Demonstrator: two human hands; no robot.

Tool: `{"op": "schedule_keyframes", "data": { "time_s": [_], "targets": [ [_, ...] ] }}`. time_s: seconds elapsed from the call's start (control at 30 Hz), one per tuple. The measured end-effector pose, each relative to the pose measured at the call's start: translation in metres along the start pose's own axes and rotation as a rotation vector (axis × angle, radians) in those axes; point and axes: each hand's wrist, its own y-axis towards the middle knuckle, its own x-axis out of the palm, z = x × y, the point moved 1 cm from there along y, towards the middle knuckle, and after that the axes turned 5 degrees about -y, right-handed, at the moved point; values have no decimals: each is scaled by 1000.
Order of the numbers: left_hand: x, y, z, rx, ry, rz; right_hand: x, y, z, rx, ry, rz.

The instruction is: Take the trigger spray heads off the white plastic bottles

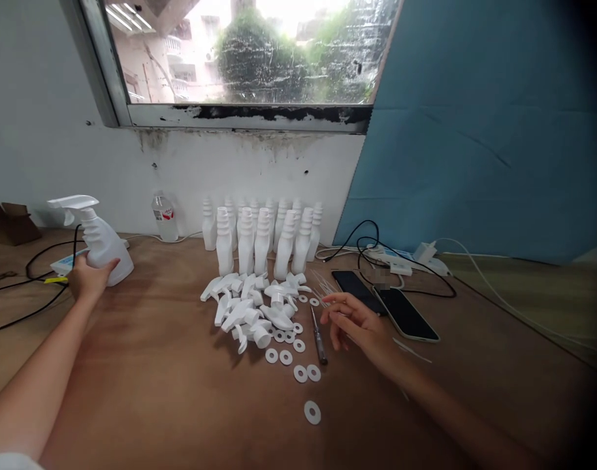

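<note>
At the left of the table, my left hand point(90, 275) is wrapped round the lower body of a white spray bottle point(105, 245) with its trigger head fitted. My right hand point(350, 320) hovers with bent, parted fingers and nothing in it, just right of a screwdriver point(319, 336). Thin white tubes point(322, 284) lie by its fingertips. Left of the screwdriver are scattered white ring washers point(299, 345) and a heap of white trigger spray heads point(242, 313). Behind the heap, several white bottles point(262, 241) without heads stand upright in rows.
Two phones, one black point(357, 290) and one light-edged point(406, 314), lie beyond my right hand. Power strips with cables point(401, 260) run along the back right. A clear labelled bottle point(165, 219) stands against the wall, and a cardboard box point(12, 223) sits far left.
</note>
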Motion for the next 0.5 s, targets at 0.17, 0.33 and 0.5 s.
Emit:
{"op": "schedule_keyframes", "data": {
  "time_s": [0.17, 0.33, 0.5],
  "targets": [
    [7, -2, -12, -27, -42, -14, -8, 3, 8, 39, -80, 38],
    [9, -7, -21, -51, -22, -48, -6, 3, 19, 50, -162, -6],
    [1, -15, -6, 136, 19, 162, 2, -9, 14, -71, -485, -129]
  ]
}}
